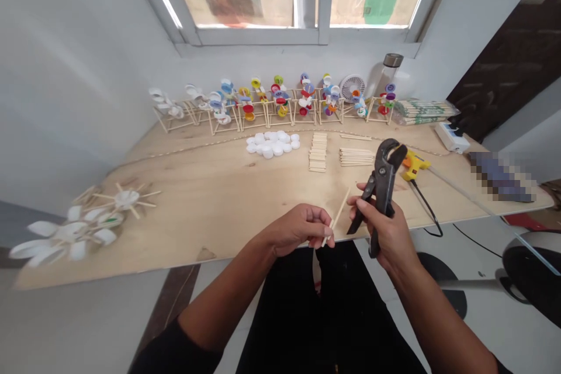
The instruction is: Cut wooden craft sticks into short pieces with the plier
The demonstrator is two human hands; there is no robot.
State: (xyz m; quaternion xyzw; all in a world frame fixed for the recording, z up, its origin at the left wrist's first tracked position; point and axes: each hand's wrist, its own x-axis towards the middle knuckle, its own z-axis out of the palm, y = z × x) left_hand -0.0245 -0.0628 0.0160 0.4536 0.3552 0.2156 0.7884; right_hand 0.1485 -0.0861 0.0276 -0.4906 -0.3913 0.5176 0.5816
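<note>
My left hand is closed in a pinch on a thin wooden stick that points up and to the right, just past the near edge of the plywood table. My right hand grips the handles of black cutting pliers, held upright with the jaws at the top, right beside the stick. Both hands hover over my lap in front of the table.
Piles of cut sticks and white bottle caps lie mid-table. A yellow glue gun with its cord lies to the right. Stick-and-cap models line the back wall. White spoon wheels sit at the left.
</note>
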